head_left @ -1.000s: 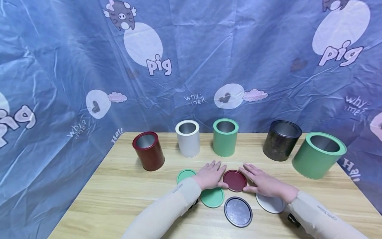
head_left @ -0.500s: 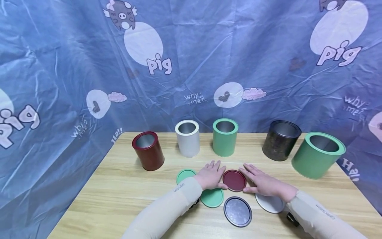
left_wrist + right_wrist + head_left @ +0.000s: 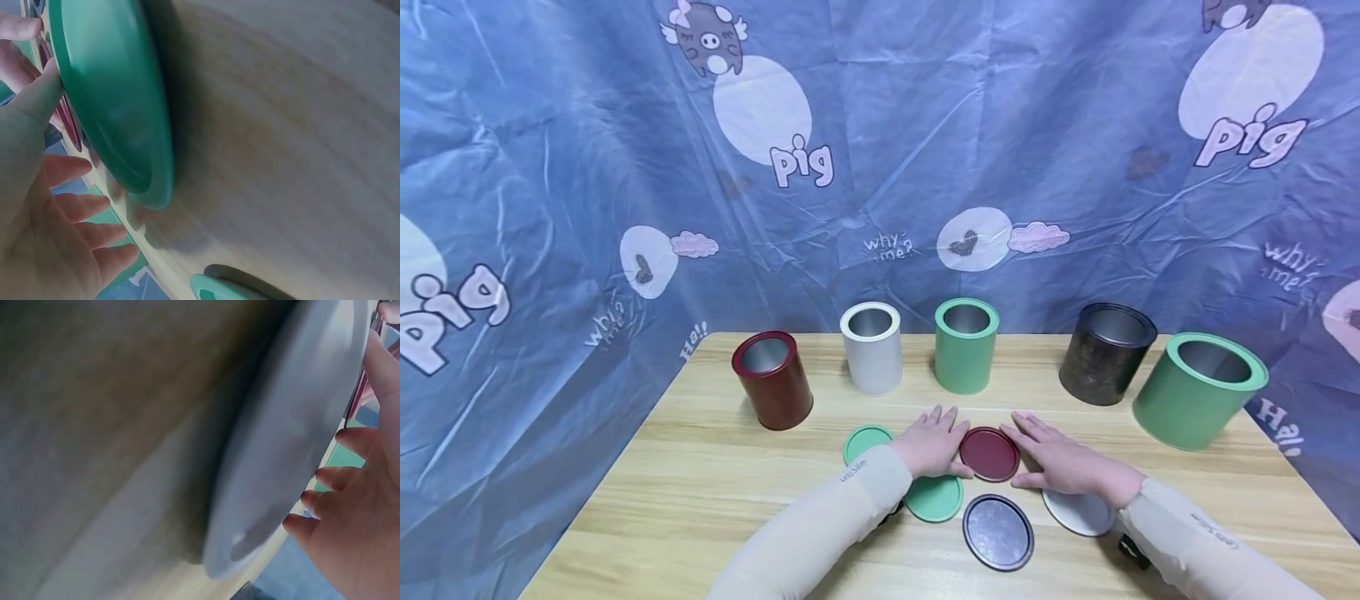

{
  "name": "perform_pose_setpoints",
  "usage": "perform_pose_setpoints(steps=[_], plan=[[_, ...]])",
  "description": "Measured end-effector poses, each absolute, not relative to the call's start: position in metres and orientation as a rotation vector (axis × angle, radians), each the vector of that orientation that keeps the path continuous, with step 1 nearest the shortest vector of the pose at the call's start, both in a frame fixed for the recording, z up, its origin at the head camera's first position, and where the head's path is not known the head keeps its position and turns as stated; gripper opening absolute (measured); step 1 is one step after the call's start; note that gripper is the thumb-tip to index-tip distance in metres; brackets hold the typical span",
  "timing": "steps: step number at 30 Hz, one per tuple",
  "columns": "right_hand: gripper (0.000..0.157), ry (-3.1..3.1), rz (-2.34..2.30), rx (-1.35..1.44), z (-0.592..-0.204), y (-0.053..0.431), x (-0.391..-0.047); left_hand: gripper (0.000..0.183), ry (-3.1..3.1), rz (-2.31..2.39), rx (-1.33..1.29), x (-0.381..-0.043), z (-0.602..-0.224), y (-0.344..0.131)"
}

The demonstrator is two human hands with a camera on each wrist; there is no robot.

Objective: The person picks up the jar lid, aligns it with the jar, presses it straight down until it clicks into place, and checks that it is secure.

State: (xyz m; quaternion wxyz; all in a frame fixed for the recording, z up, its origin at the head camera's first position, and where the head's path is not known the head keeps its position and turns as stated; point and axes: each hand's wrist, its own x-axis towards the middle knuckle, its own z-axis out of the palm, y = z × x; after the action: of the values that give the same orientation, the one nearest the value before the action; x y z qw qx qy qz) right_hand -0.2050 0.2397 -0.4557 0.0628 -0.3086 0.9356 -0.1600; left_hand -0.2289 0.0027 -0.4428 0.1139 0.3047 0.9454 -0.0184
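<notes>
A dark red round lid (image 3: 990, 454) lies on the table between my two hands in the head view. To its left my left hand (image 3: 931, 446) lies palm down, fingers spread and holding nothing, its thumb near the red lid's edge. On the other side my right hand (image 3: 1060, 460) mirrors it, also holding nothing. Partly under the left hand and sleeve are two green lids, a nearer one (image 3: 934, 502) and a farther one (image 3: 865, 438). A white lid (image 3: 1081, 513) is partly covered by the right hand; a black lid (image 3: 998, 533) sits nearest the camera.
Behind the hands, topless cans stand upright in a row: dark red (image 3: 781, 396), white (image 3: 877, 362), green (image 3: 966, 362), black (image 3: 1097, 362) and a wider green one (image 3: 1191, 408). The wooden table (image 3: 700, 467) ends at a blue printed cloth (image 3: 880, 192).
</notes>
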Motion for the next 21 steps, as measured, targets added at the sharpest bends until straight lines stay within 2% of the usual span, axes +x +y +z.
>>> perform_pose_setpoints(steps=[21], plan=[[0.073,2.847,-0.563,-1.000,-0.4581,0.2373,-0.2105,0.071,2.751,0.065,0.865,-0.2329,-0.4411,0.0090]])
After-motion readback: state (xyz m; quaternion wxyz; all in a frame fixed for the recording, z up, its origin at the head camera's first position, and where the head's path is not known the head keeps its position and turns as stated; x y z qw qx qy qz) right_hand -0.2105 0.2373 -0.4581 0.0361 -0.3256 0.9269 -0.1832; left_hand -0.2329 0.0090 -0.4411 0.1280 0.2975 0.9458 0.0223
